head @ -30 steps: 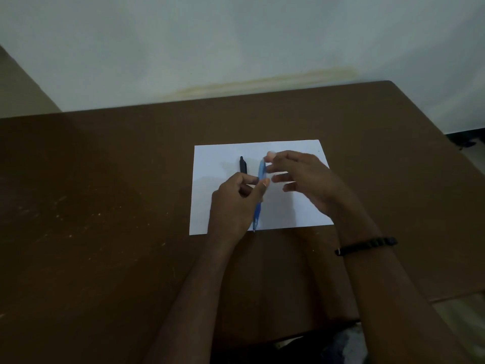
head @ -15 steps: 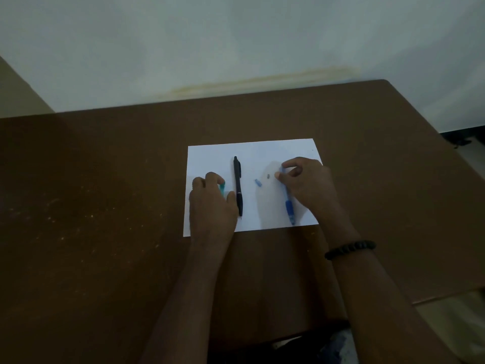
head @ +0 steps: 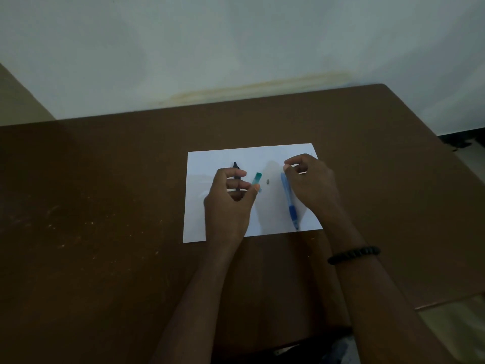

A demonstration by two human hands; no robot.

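On the brown table (head: 105, 206), a white sheet of paper (head: 210, 161) lies at the centre of the view and carries all the work pieces.

- **Left hand** (head: 228, 206): it enters from 6 o'clock and covers the sheet's 8 o'clock part. Its fingers are curled, and its thumb tip holds the lower end of a short teal piece (head: 257, 178), which points towards 12 o'clock just left of the sheet's middle.
- **Right hand** (head: 313, 185): it covers the sheet's 3 o'clock part. Its fingers are curled, with thumb and forefinger tips drawn together at about 1 o'clock. Whether they pinch anything cannot be told.
- **Blue pen** (head: 290, 203): it lies on the sheet, running from those fingertips down to 5 o'clock. The right hand overlaps its right side.
- **Small grey part** (head: 267, 181): it lies loose on the paper between the teal piece and the blue pen, too small to identify.
- **Black pen** (head: 235, 165): only its top shows, at 11 o'clock. The rest passes behind the left fingers, so it is unclear whether they grip it.
- **Surroundings**: a dark beaded bracelet (head: 354, 254) circles the right wrist. A pale wall (head: 236, 48) with a yellowish stain (head: 249, 88) closes the table's 12 o'clock edge.

The dim light blurs fine detail throughout.
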